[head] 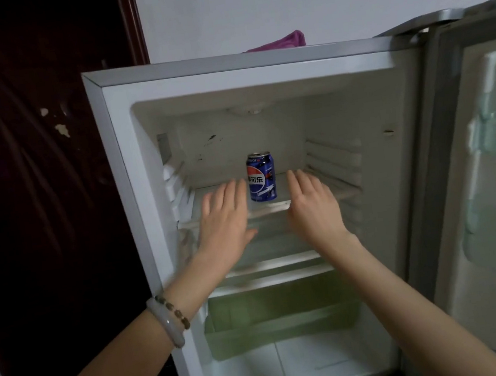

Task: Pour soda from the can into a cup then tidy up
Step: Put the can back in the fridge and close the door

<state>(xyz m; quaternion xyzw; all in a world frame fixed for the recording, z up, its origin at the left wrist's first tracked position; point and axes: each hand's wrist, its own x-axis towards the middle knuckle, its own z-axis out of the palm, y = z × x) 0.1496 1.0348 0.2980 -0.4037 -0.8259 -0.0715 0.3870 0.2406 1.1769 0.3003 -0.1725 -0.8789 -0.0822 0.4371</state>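
Observation:
A blue soda can (261, 176) stands upright on the upper glass shelf (271, 206) of an open fridge. My left hand (224, 219) reaches in just left of the can, fingers straight and together, holding nothing. On the other side of the can, my right hand (314, 207) is stretched out the same way, also with nothing in it. Both hands hover at the shelf's front edge, and I cannot tell if either touches the can. No cup is in view.
The fridge door (490, 171) stands open at the right. A green crisper drawer (276, 319) sits below the shelves. A purple cloth (281, 41) lies on top of the fridge. A dark wooden door (35, 184) is at the left.

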